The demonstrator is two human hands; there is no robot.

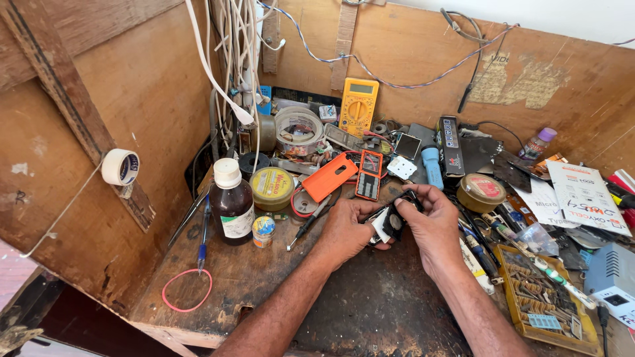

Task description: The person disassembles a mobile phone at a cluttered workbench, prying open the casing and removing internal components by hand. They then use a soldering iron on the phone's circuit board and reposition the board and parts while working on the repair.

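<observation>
Both forearms reach over worn wooden worktop [264, 277]; left hand [344, 228] and right hand [433, 225] clasp small black phone part [395, 221] mid-bench, partly opened, white piece showing; orange phone cover [329, 177] lies behind.

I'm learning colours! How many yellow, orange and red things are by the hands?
Yellow: 2, the multimeter and the round tin
Orange: 1, the phone cover
Red: 1, the rubber band
Total: 4
</observation>
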